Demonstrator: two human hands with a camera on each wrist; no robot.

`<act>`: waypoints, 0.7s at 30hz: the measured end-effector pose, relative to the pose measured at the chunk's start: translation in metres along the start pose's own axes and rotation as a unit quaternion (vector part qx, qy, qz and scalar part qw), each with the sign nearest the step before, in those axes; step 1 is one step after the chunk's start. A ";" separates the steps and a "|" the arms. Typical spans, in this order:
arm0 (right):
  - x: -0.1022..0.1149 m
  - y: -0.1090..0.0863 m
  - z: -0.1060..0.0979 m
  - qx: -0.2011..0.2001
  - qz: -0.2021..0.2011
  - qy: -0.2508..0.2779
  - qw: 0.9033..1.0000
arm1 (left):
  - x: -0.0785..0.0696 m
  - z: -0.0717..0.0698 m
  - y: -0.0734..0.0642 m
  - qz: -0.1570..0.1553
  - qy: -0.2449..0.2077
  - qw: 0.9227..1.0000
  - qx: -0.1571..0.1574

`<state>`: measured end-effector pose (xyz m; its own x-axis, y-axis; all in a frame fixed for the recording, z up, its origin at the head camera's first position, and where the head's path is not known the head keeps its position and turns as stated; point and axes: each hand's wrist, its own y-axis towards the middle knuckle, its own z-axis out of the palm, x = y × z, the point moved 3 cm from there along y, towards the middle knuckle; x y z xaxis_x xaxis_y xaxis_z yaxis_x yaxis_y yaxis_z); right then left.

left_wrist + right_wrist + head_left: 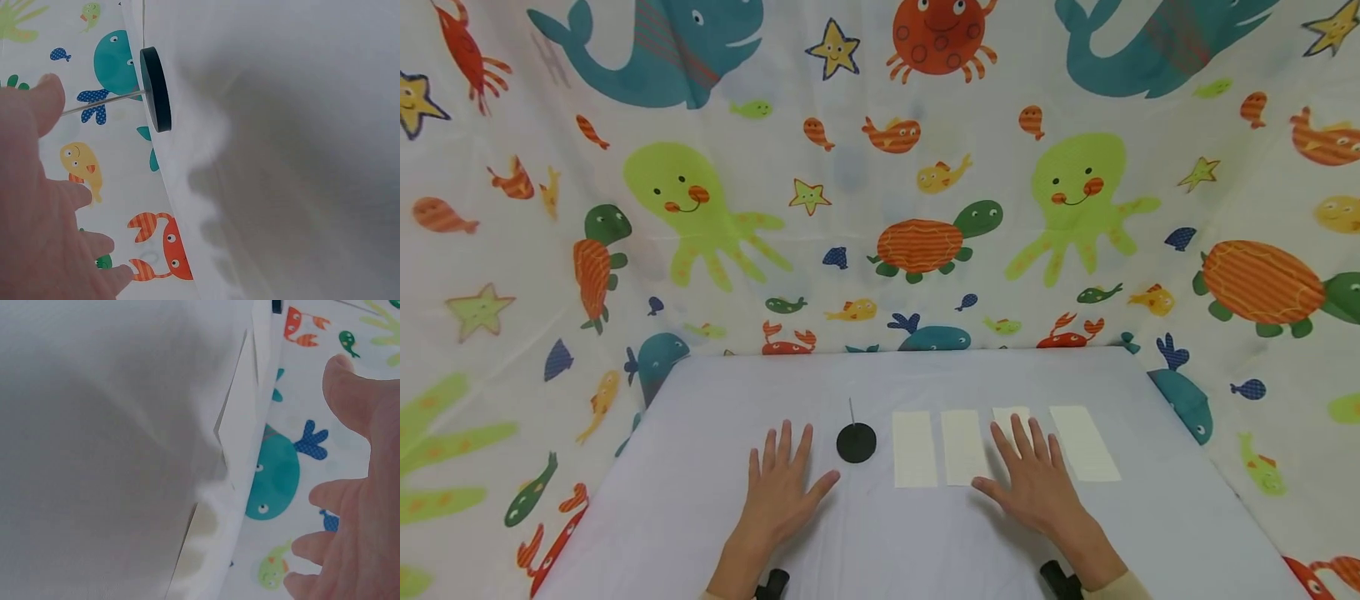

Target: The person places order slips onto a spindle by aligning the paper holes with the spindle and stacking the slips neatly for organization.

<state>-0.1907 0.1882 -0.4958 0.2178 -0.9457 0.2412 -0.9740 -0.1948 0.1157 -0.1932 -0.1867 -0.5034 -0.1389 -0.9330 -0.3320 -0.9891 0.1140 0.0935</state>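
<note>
My left hand [781, 496] hovers over the white table with fingers spread straight, holding nothing. Just right of its fingertips stands a round black base [856, 442] with a thin upright metal rod [852, 411]; the left wrist view shows the black disc [156, 89] side-on, beyond the thumb. My right hand [1033, 487] is likewise spread and holds nothing, above the table. Pale paper strips lie in a row: one left strip [914, 450], a second strip [966, 448], a third strip [1011, 414] partly hidden behind the right fingers, and a slanted right strip [1085, 443].
A white cloth covers the table [880, 542]. Behind and at both sides hangs a curtain [850, 183] printed with sea animals, meeting the table's back edge. A dark wrist mount [772, 585] sits under the left wrist, another dark mount [1060, 579] under the right.
</note>
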 end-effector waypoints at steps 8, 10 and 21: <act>0.008 0.013 0.004 0.030 -0.014 0.035 0.999 | -0.004 0.001 0.007 0.026 -0.025 0.999 -0.018; 0.010 0.017 0.006 0.035 -0.015 0.036 0.999 | -0.005 0.001 0.009 0.034 -0.033 0.999 -0.023; 0.023 0.033 0.010 0.049 -0.039 0.082 0.995 | -0.007 0.004 0.019 0.041 -0.085 0.995 -0.017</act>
<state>-0.2182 0.1578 -0.4964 0.2921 -0.8729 0.3907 -0.9535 -0.2975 0.0484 -0.2107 -0.1763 -0.5029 -0.2279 -0.8494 -0.4760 -0.9723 0.1722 0.1583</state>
